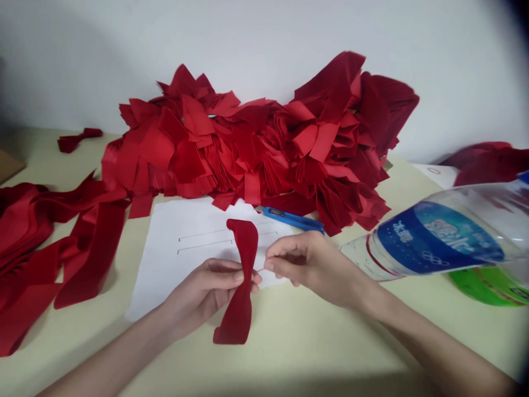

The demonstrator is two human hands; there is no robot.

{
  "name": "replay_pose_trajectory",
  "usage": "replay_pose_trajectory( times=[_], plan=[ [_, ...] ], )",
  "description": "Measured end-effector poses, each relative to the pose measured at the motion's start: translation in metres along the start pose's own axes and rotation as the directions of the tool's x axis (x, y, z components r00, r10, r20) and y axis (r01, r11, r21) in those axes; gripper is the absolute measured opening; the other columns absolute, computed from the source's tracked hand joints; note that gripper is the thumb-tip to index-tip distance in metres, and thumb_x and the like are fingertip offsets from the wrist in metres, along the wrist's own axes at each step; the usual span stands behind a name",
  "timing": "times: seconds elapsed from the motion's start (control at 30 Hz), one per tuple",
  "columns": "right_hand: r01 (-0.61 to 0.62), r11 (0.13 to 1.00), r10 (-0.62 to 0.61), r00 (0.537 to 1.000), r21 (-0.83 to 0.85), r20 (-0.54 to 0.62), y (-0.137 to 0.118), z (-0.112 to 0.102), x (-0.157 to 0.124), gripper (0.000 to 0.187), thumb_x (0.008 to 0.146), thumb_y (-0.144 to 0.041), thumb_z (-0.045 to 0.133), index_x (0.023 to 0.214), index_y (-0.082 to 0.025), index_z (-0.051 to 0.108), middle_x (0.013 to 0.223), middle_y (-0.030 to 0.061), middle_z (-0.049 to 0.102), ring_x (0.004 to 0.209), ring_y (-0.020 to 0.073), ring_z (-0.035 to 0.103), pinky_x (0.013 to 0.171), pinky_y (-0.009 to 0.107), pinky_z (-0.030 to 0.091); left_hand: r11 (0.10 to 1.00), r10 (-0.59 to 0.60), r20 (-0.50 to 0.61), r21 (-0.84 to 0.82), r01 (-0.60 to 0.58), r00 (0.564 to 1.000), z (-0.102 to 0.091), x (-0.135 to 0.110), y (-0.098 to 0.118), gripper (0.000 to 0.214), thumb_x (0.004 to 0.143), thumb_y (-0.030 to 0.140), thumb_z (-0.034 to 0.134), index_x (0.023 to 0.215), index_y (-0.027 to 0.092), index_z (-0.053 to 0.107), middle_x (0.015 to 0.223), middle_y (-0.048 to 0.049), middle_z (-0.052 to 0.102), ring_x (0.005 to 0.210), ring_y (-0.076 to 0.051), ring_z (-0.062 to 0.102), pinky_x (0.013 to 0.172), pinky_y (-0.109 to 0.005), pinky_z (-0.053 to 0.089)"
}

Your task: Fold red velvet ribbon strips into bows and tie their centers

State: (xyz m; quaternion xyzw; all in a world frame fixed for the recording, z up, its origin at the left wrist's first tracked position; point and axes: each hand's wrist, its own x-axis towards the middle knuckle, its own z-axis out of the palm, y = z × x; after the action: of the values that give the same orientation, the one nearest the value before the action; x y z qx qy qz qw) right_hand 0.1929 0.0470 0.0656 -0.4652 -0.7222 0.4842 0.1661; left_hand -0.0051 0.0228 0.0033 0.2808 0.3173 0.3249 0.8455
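My left hand (209, 289) pinches the narrow waist of a red velvet bow-shaped strip (243, 275), which stands upright over a white sheet of paper (173, 253) with pencilled lines. Just to the right of the pinched middle, my right hand (308, 262) has its fingers pressed together. What those fingers hold is too small to make out. Both hands hover low over the cream table (314, 342).
A large heap of cut red fabric pieces (264, 143) fills the back of the table. Long red ribbon strips (49, 242) lie at the left. A blue utility knife (291, 219) rests beside the paper. A clear water bottle (446, 234) lies at the right.
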Motion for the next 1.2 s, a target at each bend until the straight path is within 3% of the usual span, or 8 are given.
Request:
replay_pose_trajectory(
  times=[0.1,0.2,0.3,0.47,0.67,0.9,1.2],
  plan=[
    [0.024,0.998,-0.02,0.997,0.055,-0.073,-0.008,-0.003,-0.004,0.02,0.085,-0.027,0.052,0.07,-0.016,0.06,0.058,-0.004,0.048,0.049,0.0059,0.038,0.044,0.019,0.03,0.999,0.03,-0.097,-0.016,-0.032,0.995,0.004,0.0,0.001,0.013,0.073,0.021,0.069,0.081,0.013,0.074,0.085,-0.0071,0.068,0.079,-0.015,0.057,0.067,-0.021,0.042],
    [0.054,0.991,-0.044,0.996,0.126,-0.08,-0.015,0.007,-0.008,0.017,0.086,-0.028,0.052,0.074,-0.017,0.057,0.061,-0.0042,0.05,0.05,0.0058,0.039,0.046,0.019,0.032,0.996,0.09,-0.179,-0.001,-0.092,0.98,0.01,-0.002,-0.001,0.007,0.075,0.018,0.067,0.072,0.014,0.072,0.07,-0.0021,0.065,0.066,-0.011,0.053,0.064,-0.02,0.041],
    [0.047,0.996,-0.041,0.995,0.073,-0.086,-0.015,0.025,-0.009,0.016,0.087,-0.027,0.049,0.077,-0.018,0.058,0.063,-0.0039,0.053,0.055,0.0072,0.043,0.049,0.02,0.034,0.986,0.167,-0.181,0.035,-0.163,0.969,0.017,-0.004,-0.003,0.011,0.077,0.017,0.065,0.068,0.015,0.071,0.062,0.0004,0.061,0.064,-0.011,0.051,0.066,-0.022,0.04],
    [0.047,0.998,-0.054,0.98,-0.039,-0.192,-0.008,0.04,-0.006,0.014,0.087,-0.023,0.047,0.075,-0.018,0.053,0.061,-0.005,0.052,0.056,0.0074,0.045,0.05,0.02,0.033,0.966,0.238,-0.206,0.148,-0.21,0.949,0.024,-0.009,-0.004,0.015,0.08,0.022,0.062,0.067,0.017,0.07,0.065,0.0,0.059,0.072,-0.015,0.051,0.073,-0.027,0.039],
    [0.056,0.993,-0.078,0.974,-0.108,-0.214,-0.007,0.041,-0.006,0.014,0.085,-0.021,0.049,0.072,-0.019,0.048,0.065,-0.005,0.054,0.058,0.0074,0.047,0.052,0.02,0.036,0.954,0.263,-0.267,0.218,-0.208,0.927,0.022,-0.011,-0.008,0.009,0.077,0.023,0.066,0.078,0.019,0.073,0.071,0.0001,0.062,0.078,-0.017,0.055,0.078,-0.03,0.041],
    [0.059,0.984,-0.087,0.982,-0.17,-0.166,-0.005,0.038,-0.006,0.012,0.086,-0.022,0.048,0.074,-0.019,0.047,0.066,-0.0046,0.054,0.057,0.008,0.046,0.053,0.021,0.036,0.951,0.26,-0.28,0.238,-0.195,0.924,0.019,-0.011,-0.009,0.007,0.077,0.022,0.067,0.076,0.021,0.073,0.073,0.0004,0.064,0.077,-0.015,0.055,0.077,-0.028,0.042],
    [0.073,0.958,-0.134,0.969,-0.278,-0.208,-0.004,0.041,-0.008,0.012,0.082,-0.018,0.05,0.073,-0.019,0.044,0.061,-0.0055,0.05,0.053,0.0076,0.043,0.051,0.021,0.033,0.911,0.33,-0.286,0.345,-0.225,0.899,0.019,-0.009,-0.012,0.006,0.074,0.023,0.069,0.069,0.019,0.071,0.073,0.0004,0.064,0.074,-0.015,0.055,0.071,-0.026,0.043]
  ],
)
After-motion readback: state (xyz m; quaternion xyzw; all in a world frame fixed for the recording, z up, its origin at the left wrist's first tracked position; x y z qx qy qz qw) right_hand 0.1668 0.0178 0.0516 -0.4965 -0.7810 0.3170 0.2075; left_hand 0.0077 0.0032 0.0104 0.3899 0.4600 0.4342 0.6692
